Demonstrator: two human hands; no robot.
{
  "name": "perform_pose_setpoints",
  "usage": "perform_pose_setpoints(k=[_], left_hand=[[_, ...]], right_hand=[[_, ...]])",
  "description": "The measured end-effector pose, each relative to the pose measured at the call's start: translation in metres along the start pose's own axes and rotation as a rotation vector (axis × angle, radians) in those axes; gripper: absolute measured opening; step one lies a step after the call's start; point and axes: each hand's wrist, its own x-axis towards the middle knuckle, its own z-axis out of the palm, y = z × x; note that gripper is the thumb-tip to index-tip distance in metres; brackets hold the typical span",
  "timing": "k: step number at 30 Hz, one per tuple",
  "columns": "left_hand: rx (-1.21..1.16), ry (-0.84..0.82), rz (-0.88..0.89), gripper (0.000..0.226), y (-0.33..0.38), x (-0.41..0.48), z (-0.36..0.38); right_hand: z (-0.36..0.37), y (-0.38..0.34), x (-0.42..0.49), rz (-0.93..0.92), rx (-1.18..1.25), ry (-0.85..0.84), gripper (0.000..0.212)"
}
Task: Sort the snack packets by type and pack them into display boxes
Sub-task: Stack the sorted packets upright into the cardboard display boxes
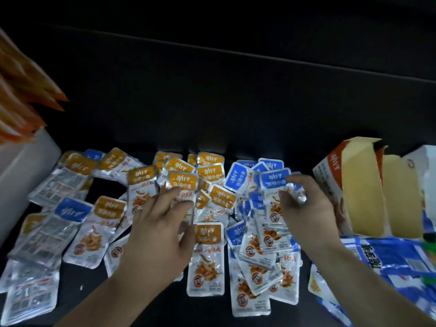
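Note:
Silver snack packets lie scattered over a dark table. Orange-labelled ones fill the left and middle, blue-labelled ones gather at the right. My left hand pinches an orange-labelled packet between thumb and fingers, its top standing above the pile. My right hand grips a small stack of blue-labelled packets over the blue heap. An open orange-and-cream display box stands at the right, just beyond my right hand.
A white box stands at the left edge, with blurred orange packaging above it. A torn blue and white outer bag lies at the right front. A white carton sits behind the display box. The table's far half is dark.

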Motion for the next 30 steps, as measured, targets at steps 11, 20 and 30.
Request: perform_pose_setpoints(k=[11, 20, 30], left_hand=[[-0.115, -0.011, -0.003, 0.041, -0.005, -0.020, -0.003], [-0.199, -0.042, -0.062, 0.033, -0.031, -0.053, -0.016], [0.166, 0.022, -0.345, 0.058, -0.100, -0.098, -0.052]], right_hand=[[0.014, 0.017, 0.002, -0.089, -0.149, -0.020, 0.023], [0.046, -0.034, -0.040, -0.344, -0.191, -0.103, 0.028], [0.137, -0.092, -0.105, -0.563, -0.166, -0.531, 0.032]])
